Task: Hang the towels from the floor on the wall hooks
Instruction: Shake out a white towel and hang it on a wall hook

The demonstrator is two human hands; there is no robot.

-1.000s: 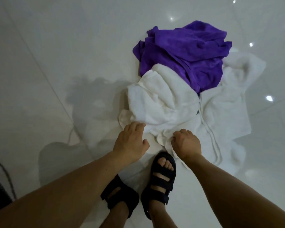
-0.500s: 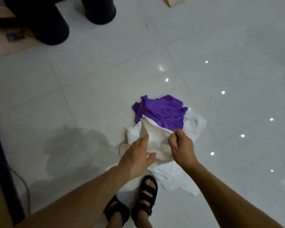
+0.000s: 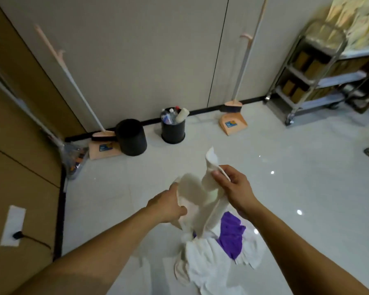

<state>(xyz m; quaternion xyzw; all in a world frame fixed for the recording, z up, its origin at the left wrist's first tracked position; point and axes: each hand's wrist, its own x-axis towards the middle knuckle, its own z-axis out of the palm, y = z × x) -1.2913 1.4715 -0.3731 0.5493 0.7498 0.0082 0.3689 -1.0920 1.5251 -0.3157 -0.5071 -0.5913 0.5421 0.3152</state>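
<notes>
The towel [image 3: 202, 201] is white and another towel [image 3: 230, 237] is purple. The two bins [image 3: 132, 137] are black. The dustpans [image 3: 232, 124] are peach.

White towel [image 3: 202, 201] soft matt cloth; purple towel [image 3: 230, 237] matt cloth; floor [image 3: 285, 199] glossy tile; cart [image 3: 307, 67] shiny metal.

Light dim, even, overhead; small white glare spots on glossy floor [image 3: 285, 188] toward 3 o'clock; shadows soft and faint; motion blur on white towel [image 3: 200, 194] at centre; wide-angle bowing of wall [image 3: 136, 50] lines toward frame edges; cart [image 3: 311, 67] at 2 o'clock soft.
</notes>
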